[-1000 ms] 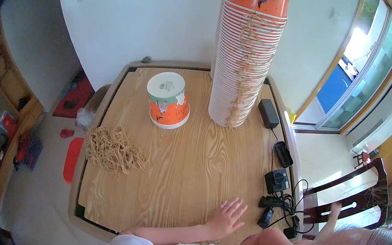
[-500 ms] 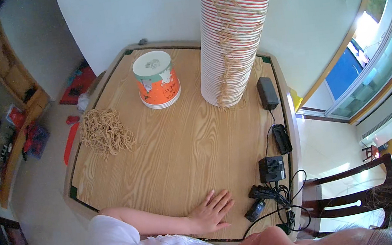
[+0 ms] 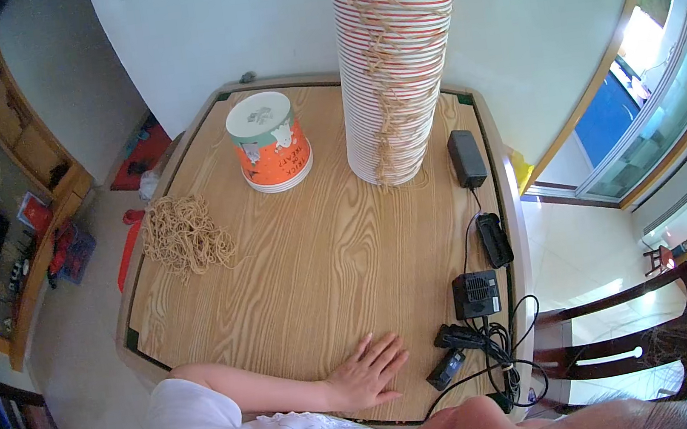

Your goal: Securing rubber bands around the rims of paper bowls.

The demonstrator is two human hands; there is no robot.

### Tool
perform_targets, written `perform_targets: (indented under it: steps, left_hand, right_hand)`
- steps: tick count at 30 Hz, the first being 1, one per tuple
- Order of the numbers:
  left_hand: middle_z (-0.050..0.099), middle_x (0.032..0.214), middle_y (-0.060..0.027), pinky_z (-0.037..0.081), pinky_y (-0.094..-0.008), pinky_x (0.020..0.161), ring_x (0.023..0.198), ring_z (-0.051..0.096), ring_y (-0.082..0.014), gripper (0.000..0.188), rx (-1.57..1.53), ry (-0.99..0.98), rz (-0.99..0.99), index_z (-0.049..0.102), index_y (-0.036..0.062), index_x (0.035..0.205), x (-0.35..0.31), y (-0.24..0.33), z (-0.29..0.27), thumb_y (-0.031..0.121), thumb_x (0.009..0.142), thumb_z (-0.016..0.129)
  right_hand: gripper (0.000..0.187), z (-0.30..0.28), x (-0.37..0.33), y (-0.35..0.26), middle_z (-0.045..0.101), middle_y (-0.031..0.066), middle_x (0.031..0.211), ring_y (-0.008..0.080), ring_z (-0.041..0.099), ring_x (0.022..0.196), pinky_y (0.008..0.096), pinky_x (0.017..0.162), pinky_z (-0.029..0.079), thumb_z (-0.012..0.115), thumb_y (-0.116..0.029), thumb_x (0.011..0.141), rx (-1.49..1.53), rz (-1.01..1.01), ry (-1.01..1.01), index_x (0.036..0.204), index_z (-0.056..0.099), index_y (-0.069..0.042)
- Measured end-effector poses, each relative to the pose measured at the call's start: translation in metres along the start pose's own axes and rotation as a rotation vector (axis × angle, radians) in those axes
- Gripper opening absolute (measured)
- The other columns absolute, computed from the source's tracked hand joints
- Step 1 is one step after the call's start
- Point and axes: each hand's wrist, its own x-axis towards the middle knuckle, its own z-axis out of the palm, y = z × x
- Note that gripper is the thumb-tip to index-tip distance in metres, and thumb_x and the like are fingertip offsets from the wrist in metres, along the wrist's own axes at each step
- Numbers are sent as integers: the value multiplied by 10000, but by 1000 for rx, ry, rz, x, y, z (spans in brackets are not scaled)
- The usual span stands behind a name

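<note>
My left hand (image 3: 368, 372) lies palm down on the wooden tabletop (image 3: 285, 299), near its front edge. Its fingers are spread and nothing is in them. My right hand is out of the picture. At the back right rises a tall stack of paper buckets (image 3: 398, 62) with white rims, its top cut off by the frame. Brown twine handles hang in loops down its front. Left of it, a short stack of upturned orange and green paper buckets (image 3: 270, 142) rests on the table. A tangled heap of brown twine (image 3: 186, 236) lies at the left edge.
Along the right edge lie a black power adapter (image 3: 466, 159), a black tray-like piece (image 3: 495, 240), a black box with a grille (image 3: 476, 294) and coiled black cables (image 3: 506, 366). A dark wooden chair (image 3: 625, 343) stands right of the table. A white wall (image 3: 251, 20) borders the back.
The view has shifted slightly, so the tall stack sits a little further left in the picture. My left hand stays flat in the same place on the table.
</note>
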Motion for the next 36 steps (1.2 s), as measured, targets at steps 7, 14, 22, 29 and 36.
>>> perform_targets:
  steps: [7, 14, 22, 29, 36]
  left_hand:
    - [257, 1437, -199, 115, -555, 1079, 1362, 169, -345, 770, -56, 36, -23, 312, 10, 1365, 0, 2, 4, 536, 832, 492]
    - [257, 1438, -197, 111, -565, 1076, 1364, 161, -349, 759, -40, 28, -6, 312, 7, 1365, 0, 1, -3, 527, 841, 485]
    - [238, 1444, -203, 101, -568, 1076, 1370, 137, -357, 747, -39, 22, 0, 311, -1, 1363, -3, -4, 2, 517, 849, 475]
    - [284, 1417, -204, 144, -543, 1077, 1344, 201, -358, 707, -62, 58, 15, 345, 16, 1350, -6, -8, -4, 482, 842, 503]
    - [377, 1345, -209, 258, -519, 1043, 1253, 360, -339, 534, -58, 482, -131, 467, -8, 1243, 20, -136, -11, 365, 865, 519]
  right_hand:
    - [321, 1, -6, 23, 606, 243, 1018, 392, 572, 942, 431, 822, 444, 529, -209, 854, -52, 59, 4, 1051, 573, 41]
    - [310, -27, -12, 41, 608, 238, 1014, 386, 574, 937, 427, 819, 445, 522, -196, 855, -123, 107, 38, 1046, 570, 44]
    - [298, -77, -8, -2, 610, 231, 1009, 379, 577, 931, 421, 815, 446, 513, -181, 857, -187, 91, 121, 1040, 567, 48]
    - [172, -130, -57, -390, 592, 36, 910, 123, 552, 833, 250, 753, 464, 553, -43, 861, 552, -617, -225, 1030, 554, -13]
    - [243, -83, -221, -684, 574, 139, 1001, 328, 557, 947, 373, 821, 457, 598, -39, 801, 288, -1484, -585, 1044, 582, -46]
